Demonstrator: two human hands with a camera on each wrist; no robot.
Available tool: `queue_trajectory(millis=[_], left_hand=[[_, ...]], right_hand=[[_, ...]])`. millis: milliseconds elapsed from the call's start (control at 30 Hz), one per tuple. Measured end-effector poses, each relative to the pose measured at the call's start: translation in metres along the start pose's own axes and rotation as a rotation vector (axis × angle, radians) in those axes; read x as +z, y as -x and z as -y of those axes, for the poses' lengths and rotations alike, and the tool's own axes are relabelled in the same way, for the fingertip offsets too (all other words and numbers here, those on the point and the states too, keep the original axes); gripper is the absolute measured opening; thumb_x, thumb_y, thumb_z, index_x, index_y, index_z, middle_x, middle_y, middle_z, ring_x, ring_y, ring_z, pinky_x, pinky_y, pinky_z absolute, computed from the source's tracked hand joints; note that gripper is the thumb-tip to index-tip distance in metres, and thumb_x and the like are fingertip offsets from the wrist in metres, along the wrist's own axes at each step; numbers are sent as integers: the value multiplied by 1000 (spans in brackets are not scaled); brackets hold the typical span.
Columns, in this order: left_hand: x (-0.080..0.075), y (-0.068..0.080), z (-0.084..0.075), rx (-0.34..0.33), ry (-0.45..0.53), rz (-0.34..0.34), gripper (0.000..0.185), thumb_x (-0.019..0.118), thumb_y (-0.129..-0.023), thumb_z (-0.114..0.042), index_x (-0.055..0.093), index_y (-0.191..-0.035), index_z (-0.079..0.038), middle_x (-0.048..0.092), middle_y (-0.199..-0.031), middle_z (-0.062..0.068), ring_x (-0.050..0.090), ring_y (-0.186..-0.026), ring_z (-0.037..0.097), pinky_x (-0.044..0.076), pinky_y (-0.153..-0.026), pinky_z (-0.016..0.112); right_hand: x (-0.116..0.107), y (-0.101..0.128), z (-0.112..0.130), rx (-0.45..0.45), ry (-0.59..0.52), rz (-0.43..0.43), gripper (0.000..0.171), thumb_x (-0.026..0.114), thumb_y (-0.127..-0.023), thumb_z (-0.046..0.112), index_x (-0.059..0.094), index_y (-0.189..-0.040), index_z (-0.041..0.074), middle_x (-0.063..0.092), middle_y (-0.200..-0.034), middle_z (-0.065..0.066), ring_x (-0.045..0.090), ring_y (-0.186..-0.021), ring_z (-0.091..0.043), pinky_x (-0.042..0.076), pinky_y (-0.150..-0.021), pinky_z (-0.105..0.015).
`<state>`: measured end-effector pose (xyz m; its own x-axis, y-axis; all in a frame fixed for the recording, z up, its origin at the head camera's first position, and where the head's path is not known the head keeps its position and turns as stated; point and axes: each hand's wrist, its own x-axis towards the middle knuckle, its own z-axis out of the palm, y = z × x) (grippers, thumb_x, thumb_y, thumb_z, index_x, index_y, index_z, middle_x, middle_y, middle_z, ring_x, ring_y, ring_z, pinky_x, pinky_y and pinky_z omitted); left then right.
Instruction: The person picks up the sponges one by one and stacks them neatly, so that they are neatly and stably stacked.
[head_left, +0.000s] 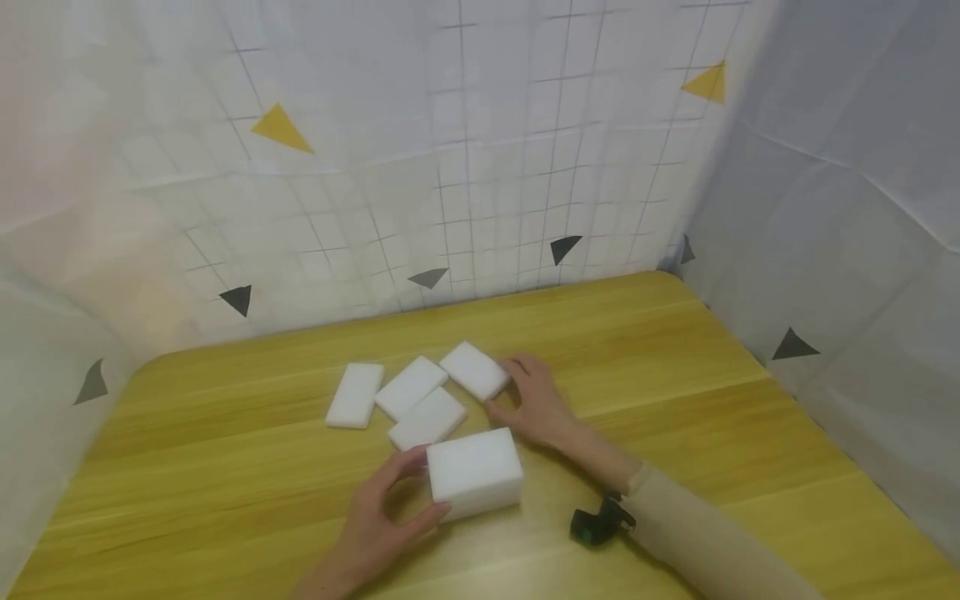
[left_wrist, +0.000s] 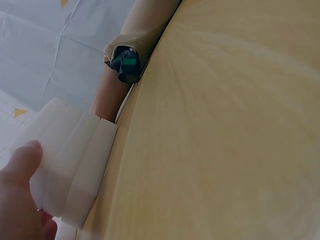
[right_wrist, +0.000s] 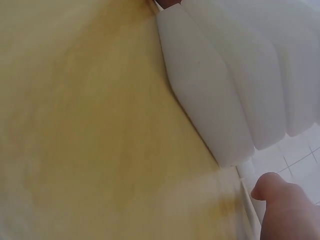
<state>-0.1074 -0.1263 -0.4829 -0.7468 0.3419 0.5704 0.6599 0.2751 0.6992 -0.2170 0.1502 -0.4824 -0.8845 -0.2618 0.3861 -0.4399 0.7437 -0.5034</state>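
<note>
The left hand (head_left: 378, 517) is gripping a stack of white foam blocks (head_left: 475, 472) by its left end, thumb on the near face and fingers curled round the far edge. The stack is sitting on the bench (head_left: 675, 400) close to the person; the left wrist view is showing it as several slabs (left_wrist: 75, 165) pressed together. The right hand (head_left: 532, 400) is pinching the near end of a single foam block (head_left: 474, 370) lying flat just beyond the stack.

These blocks are looking very light, soft and squashy, not fragile and not slippery, so a gentle hold across the short ends or long sides is probably serving best; squeezing hard is likely to dent them, and the loose slabs may be sliding apart.

Three more flat blocks (head_left: 408, 387) are lying just left of the right hand, touching or nearly so, crowding the fingers' approach from that side. A tiled curtain (head_left: 450, 167) is hanging well beyond both hands.
</note>
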Motion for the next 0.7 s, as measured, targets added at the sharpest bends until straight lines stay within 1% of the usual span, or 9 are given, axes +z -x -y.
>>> queue_trajectory(millis=[67, 200, 267, 333, 400, 533, 567, 633, 700], left_hand=[[0, -2, -3, 11, 1, -6, 73, 89, -70, -5, 55, -135, -2, 68, -123, 12, 66, -109, 18, 56, -94, 30], [-1, -8, -16, 24, 12, -13, 69, 88, -70, 0, 56, -132, 1, 69, -121, 13, 67, -107, 19, 57, -92, 33], [-1, -9, -18, 23, 15, -11, 69, 88, -70, 0, 56, -131, 1, 69, -120, 13, 67, -107, 20, 58, -91, 34], [0, -8, -15, 18, 13, -8, 70, 88, -71, -1, 56, -133, 0, 68, -121, 12, 67, -108, 20, 58, -91, 35], [2, -5, -8, 3, 10, -2, 71, 88, -71, -4, 55, -134, -3, 68, -123, 11, 67, -109, 19, 58, -92, 35], [3, 0, 1, -16, 10, 8, 72, 89, -72, -7, 55, -135, -5, 67, -124, 10, 66, -110, 18, 57, -93, 35], [3, 0, 1, -19, 10, 8, 71, 88, -72, -6, 55, -135, -4, 67, -124, 11, 66, -110, 19, 58, -93, 35], [0, -4, -8, -21, 11, 8, 70, 88, -72, -4, 55, -134, -2, 67, -123, 12, 66, -109, 19, 58, -92, 36], [-1, -4, -9, -24, 11, 7, 69, 88, -73, -6, 55, -134, -3, 67, -124, 11, 66, -109, 19, 58, -92, 36]], right_hand=[[-1, 1, 0, 7, -19, -6, 66, 77, -83, 39, 57, -135, 4, 55, -128, -14, 51, -121, -33, 46, -104, -50], [-4, 4, 0, 33, -65, -11, 66, 78, -82, 35, 56, -136, 4, 56, -130, -13, 53, -121, -32, 47, -105, -49], [-6, 5, 1, 43, -98, -23, 65, 78, -81, 32, 56, -136, 4, 56, -131, -14, 54, -122, -33, 48, -105, -49], [-7, 8, 2, 48, -120, -37, 66, 79, -81, 30, 55, -136, 3, 55, -133, -15, 55, -123, -34, 48, -105, -50], [-9, 11, 3, 46, -137, -49, 67, 79, -81, 28, 54, -137, 2, 55, -134, -15, 55, -123, -34, 48, -106, -51], [-10, 16, 3, 22, -159, -65, 68, 80, -80, 24, 53, -138, 2, 55, -134, -15, 56, -123, -35, 48, -106, -52], [-10, 17, 4, 13, -162, -72, 68, 80, -80, 23, 53, -138, 1, 56, -134, -15, 57, -122, -35, 48, -106, -52], [-10, 19, 5, 6, -173, -76, 68, 80, -79, 22, 52, -139, 2, 56, -135, -16, 56, -123, -35, 47, -107, -53], [-12, 21, 7, 6, -182, -82, 69, 80, -79, 21, 52, -139, 3, 56, -136, -16, 56, -124, -36, 46, -107, -54]])
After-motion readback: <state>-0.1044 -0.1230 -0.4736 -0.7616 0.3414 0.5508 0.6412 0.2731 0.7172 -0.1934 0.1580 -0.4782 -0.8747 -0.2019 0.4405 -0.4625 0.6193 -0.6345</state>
